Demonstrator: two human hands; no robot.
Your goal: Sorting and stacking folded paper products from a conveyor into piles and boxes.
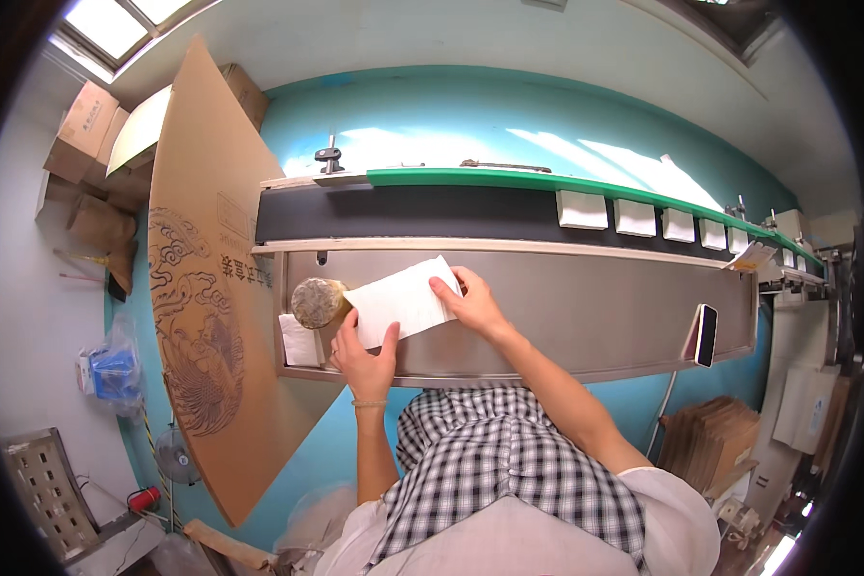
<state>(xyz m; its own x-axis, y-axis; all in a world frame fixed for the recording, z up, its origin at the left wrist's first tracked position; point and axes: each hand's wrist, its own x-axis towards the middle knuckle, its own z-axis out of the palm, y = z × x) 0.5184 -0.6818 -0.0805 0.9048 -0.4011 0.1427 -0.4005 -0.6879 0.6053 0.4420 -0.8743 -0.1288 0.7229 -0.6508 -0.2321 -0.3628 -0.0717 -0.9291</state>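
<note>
Head view, looking down on a stainless steel counter (586, 317) with a black conveyor belt (403, 213) running along its far side. Both hands work a white paper sheet (398, 300) lying on the counter near its left end. Left hand (365, 357): grip partly closed, thumb and fingers pinching the sheet's near-left edge. Right hand (470, 302): fingers extended flat, pressing down on the sheet's right end; grip open, nothing enclosed. A round brownish cake (317, 301) sits just beside the sheet's left end, touching or slightly overlapped by it; exact contact cannot be told. A small stack of white sheets (298, 343) lies at the counter's left corner. White wrapped packets (634, 217) ride the belt in a row toward the right. A dark phone (706, 334) leans at the counter's right end. A large printed cardboard sheet (211, 288) stands to the left.
</note>
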